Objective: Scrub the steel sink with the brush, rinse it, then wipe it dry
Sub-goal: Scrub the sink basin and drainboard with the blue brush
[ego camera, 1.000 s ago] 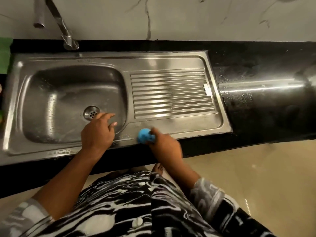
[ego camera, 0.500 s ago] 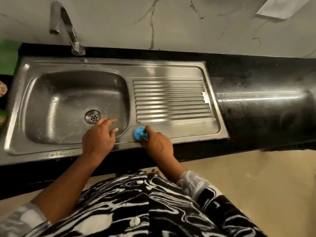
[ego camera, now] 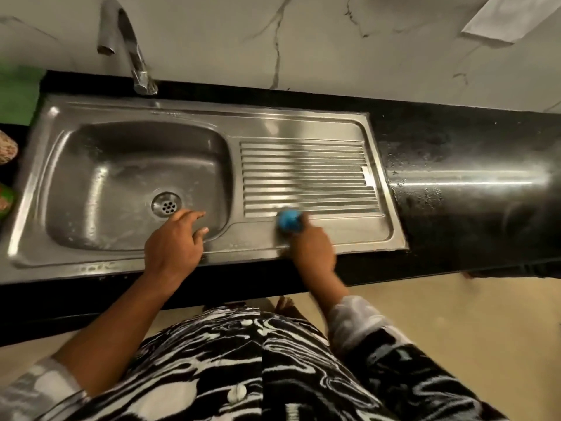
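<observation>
The steel sink (ego camera: 303, 123) is set into a black counter, with a wet bowl on the left and a ribbed drainboard (ego camera: 309, 177) on the right. My right hand (ego camera: 312, 250) grips a blue brush (ego camera: 288, 219) and presses it on the flat strip just below the ribs. It looks blurred from motion. My left hand (ego camera: 174, 241) rests on the sink's near rim, fingers spread over the bowl's edge close to the drain (ego camera: 167, 205). It holds nothing.
A curved steel tap (ego camera: 127, 47) rises behind the bowl. The black counter (ego camera: 470, 183), wet and shiny, runs to the right. Green and patterned items (ego camera: 15, 92) sit at the far left edge. A marble wall is behind. My patterned clothing fills the bottom.
The right hand has slid the blue brush to the right along the drainboard's near strip, after a small shift left earlier. The left hand stays on the rim. The camera tilted up slightly.
</observation>
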